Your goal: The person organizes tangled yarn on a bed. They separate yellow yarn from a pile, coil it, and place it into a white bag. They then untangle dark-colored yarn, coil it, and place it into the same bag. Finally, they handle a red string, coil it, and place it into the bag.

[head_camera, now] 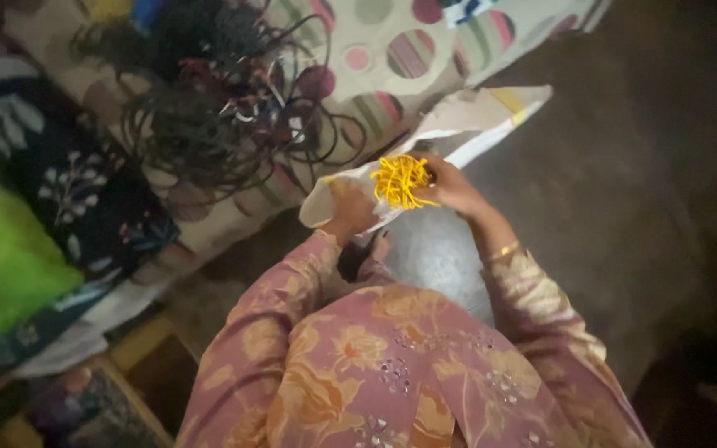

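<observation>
Fingers (435, 176) of the right hand (456, 189) are curled tightly around a small tangled bunch of bright yellow threads (400, 181), just above the middle of the frame; the strands loop and stick out to the left of the grip in a loose, wiry knot, their ends hanging down toward the left hand (352, 209). That left hand sits just below and left of the bunch, its fingers closed on the edge of a pale cloth bag (458, 129) with a yellow stripe at its far corner, so that the threads lie right over the bag's near end. Nearest the camera, filling the lower middle of the frame, are the person's pink floral sleeves (292, 290), and a thin gold bangle (504, 250) circles the right wrist. Grey floor (624, 191) takes up the right side of the frame. At the left edge lie a bright green cloth (2, 257) and a dark blue flowered fabric (85, 191). Farther off, in the upper left, a heap of dark cords (209, 91) is piled on a cream spread with coloured circles (408, 50), which runs across the top of the frame behind the bag.
</observation>
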